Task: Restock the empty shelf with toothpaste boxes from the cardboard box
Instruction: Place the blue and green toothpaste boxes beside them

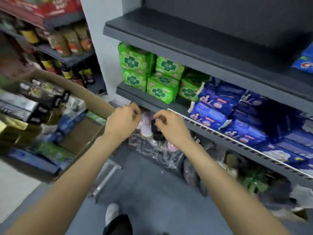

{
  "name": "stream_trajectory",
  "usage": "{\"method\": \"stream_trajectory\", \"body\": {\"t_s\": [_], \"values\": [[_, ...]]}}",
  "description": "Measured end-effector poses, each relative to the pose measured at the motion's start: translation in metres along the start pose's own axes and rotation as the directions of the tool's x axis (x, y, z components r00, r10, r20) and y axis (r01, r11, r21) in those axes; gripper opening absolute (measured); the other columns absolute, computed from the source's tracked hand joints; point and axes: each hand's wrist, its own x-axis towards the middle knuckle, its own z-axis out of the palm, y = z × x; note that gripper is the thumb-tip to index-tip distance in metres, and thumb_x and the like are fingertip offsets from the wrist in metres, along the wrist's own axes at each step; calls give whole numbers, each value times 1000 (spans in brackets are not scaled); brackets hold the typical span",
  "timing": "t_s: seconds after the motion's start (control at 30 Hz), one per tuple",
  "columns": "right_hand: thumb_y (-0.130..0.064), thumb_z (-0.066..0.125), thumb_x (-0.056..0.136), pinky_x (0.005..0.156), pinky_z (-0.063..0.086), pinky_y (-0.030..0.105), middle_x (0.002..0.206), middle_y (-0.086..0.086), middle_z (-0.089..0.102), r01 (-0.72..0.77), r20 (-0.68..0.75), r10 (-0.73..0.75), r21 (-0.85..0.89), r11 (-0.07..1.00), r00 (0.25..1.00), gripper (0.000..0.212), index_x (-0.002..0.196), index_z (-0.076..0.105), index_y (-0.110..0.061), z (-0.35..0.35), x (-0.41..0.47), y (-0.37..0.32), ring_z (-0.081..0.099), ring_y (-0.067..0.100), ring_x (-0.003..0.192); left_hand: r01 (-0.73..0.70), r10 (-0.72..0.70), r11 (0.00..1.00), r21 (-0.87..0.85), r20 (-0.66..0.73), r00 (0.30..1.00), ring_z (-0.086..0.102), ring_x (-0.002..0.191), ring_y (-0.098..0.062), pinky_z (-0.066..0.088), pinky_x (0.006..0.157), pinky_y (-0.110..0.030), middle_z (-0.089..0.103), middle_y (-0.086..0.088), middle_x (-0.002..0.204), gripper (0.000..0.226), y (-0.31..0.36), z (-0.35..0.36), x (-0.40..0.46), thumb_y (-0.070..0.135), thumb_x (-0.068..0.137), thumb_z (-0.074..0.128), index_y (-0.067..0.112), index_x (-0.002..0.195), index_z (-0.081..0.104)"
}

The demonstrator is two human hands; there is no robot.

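My left hand (122, 119): out in front of me, just under the front edge of the shelf that carries the green packs; fingers curled in, and I cannot tell whether they pinch anything (the view is smeared here).
My right hand (166, 123): close beside the left, not touching it, fingers curled toward a small dark object (154, 124) that I cannot name; whether I actually grip it is unclear.
Cardboard box (94, 100): open, at my left, level with my left forearm, its near brown wall running toward my left hand.
Toothpaste boxes (42, 94): packed inside the cardboard box, dark and silver cartons toward its far corner, gold, blue and green ones nearer me, all blurred.
Empty shelf (194, 33): the dark grey one at the top of the rack, bare along its left and middle; a blue pack (304, 61) sits at its right end.
Green packs (152, 75): stacked two high on the left end of the shelf below, up to its front edge.
Blue packs (237, 116): to the right of the green ones on that shelf, behind a white wire rail (220, 133) along its front edge.
Clear plastic bag (152, 146): on the lowest level beneath my hands, holding pinkish round items.
Floor (152, 192): grey, with my shoe (111, 212) at the bottom of the view.
Neighbouring rack (67, 56): far left, bottles and jars on its shelves.
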Motion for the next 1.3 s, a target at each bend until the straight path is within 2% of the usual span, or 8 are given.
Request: {"method": "stream_trajectory", "body": {"t_s": [0.17, 0.37, 0.43, 0.7, 0.83, 0.97, 1.17, 1.3], "values": [[-10, 51, 90, 81, 44, 26, 97, 8, 72, -27, 90, 25, 25, 999, 996, 22, 102, 68, -12, 100, 37, -59, 64, 24, 93, 208, -212, 974, 91, 44, 976, 59, 102, -38, 46, 74, -40, 66, -20, 106, 23, -124, -22, 11, 24, 94, 48, 13, 107, 62], [-7, 51, 89, 86, 45, 34, 102, 11, 70, -35, 142, 38, -18, 999, 989, 20, 100, 68, -8, 201, 92, -120, 63, 29, 94, 179, -252, 957, 228, 351, 902, 62, 91, -40, 49, 70, -46, 59, -17, 79, 30, -245, -33, 35, 21, 99, 40, 1, 84, 57], [-8, 51, 88, 86, 44, 34, 104, 13, 69, -35, 217, 54, -89, 995, 975, 21, 102, 67, -7, 230, 104, -133, 62, 29, 98, 147, -273, 945, 292, 459, 846, 60, 102, -36, 49, 78, -42, 62, -14, 97, 28, -269, -33, 36, 25, 99, 43, 3, 100, 59], [-8, 53, 90, 87, 45, 33, 125, 22, 55, -212, 624, 409, -368, 905, 665, 34, 124, 51, 0, 345, 101, -137, 55, 34, 112, -62, -361, 856, 514, 678, 641, 33, 133, -32, 32, 106, -45, 40, -14, 142, 44, -327, -7, 14, 10, 93, 48, 10, 137, 42], [-17, 73, 80, 101, 39, 34, 138, 17, 45, -309, 675, 487, -376, 873, 554, 71, 139, 34, -7, 383, 90, -133, 46, 32, 125, -134, -369, 801, 584, 657, 658, 32, 133, -30, 27, 108, -43, 40, -13, 142, 45, -345, -5, 7, 20, 93, 52, 11, 136, 43], [-21, 75, 76, 107, 35, 43, 139, 15, 43, -278, 573, 529, -470, 838, 626, 85, 144, 25, -19, 401, 79, -129, 40, 33, 130, -163, -343, 793, 586, 653, 675, 38, 130, -29, 28, 107, -44, 48, -12, 136, 40, -353, -6, 7, 20, 91, 57, 12, 130, 49], [-17, 73, 75, 86, 45, 34, 123, 13, 57, -239, 510, 510, -505, 829, 692, 51, 121, 50, -17, 382, 90, -131, 56, 31, 114, -45, -313, 877, 478, 639, 703, 39, 128, -31, 40, 98, -40, 39, -15, 140, 56, -355, -13, 13, 25, 85, 68, 10, 133, 44], [-31, 76, 73, 83, 46, 32, 121, 11, 58, -316, 443, 576, -532, 786, 687, 55, 120, 52, -14, 355, 104, -135, 58, 28, 110, 102, -272, 946, 309, 581, 767, 35, 131, -34, 39, 103, -44, 32, -15, 142, 70, -353, -17, 17, 30, 78, 75, 10, 134, 38]]}}
